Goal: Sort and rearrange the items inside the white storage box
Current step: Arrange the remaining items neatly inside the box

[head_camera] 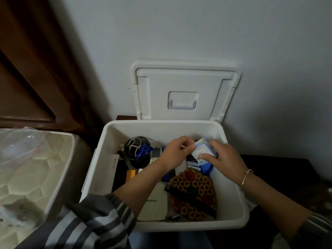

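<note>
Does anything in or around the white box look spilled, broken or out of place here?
Nothing looks spilled or damaged. The white storage box holds a loose jumble, with a patterned mat lying askew among other things. The left hand and right hand both hold a small blue-and-white carton above it.

Cup (137,151) left in box (231,177) — mat (194,187) right.

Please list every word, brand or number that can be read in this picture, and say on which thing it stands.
On the small blue-and-white carton: print too blurred to read.
On the cream flat case: one short upside-down word, not legible.
On the slim white box: vertical characters, too small to read.
No text can be quoted.
</note>
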{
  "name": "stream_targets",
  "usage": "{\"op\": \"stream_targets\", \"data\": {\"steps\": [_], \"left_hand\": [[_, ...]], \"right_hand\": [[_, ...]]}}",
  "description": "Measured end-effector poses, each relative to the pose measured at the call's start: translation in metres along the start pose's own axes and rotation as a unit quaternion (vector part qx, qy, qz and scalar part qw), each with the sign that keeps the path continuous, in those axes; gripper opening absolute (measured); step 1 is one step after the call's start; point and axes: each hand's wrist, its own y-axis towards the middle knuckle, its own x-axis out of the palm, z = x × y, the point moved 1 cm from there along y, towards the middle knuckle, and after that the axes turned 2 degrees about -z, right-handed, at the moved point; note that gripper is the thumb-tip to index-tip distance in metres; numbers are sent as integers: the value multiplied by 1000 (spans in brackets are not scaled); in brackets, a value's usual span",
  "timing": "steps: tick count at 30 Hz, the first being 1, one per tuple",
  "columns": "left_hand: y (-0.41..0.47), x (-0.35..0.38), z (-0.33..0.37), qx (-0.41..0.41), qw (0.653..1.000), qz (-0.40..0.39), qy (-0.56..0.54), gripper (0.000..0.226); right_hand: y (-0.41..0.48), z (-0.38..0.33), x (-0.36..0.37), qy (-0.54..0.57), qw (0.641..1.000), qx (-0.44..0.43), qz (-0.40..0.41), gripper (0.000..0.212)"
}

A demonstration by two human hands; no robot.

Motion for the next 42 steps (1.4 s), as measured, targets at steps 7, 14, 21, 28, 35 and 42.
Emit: {"op": "stream_targets", "data": {"steps": [7, 14, 21, 28, 35, 42], "left_hand": [[-5, -29, -26, -58, 961, 135, 232, 30], [36, 2, -37, -121, 888, 59, 440, 27], [69, 20, -45, -144, 905, 56, 397, 23], [60, 21, -58, -179, 928, 53, 323, 27], [57, 29, -49, -176, 938, 81, 288, 34], [56, 28, -51, -183, 933, 64, 303, 54]], "right_hand": [[-1, 8, 0, -10, 988, 72, 139, 56], [-3, 12, 6, 31, 982, 160, 95, 53], [-1, 9, 6, -4, 981, 177, 85, 51], [0, 9, 4, -1, 980, 182, 79, 53], [-1, 7, 3, -15, 982, 173, 77, 53], [0, 9, 3, -24, 981, 172, 84, 52]]}}
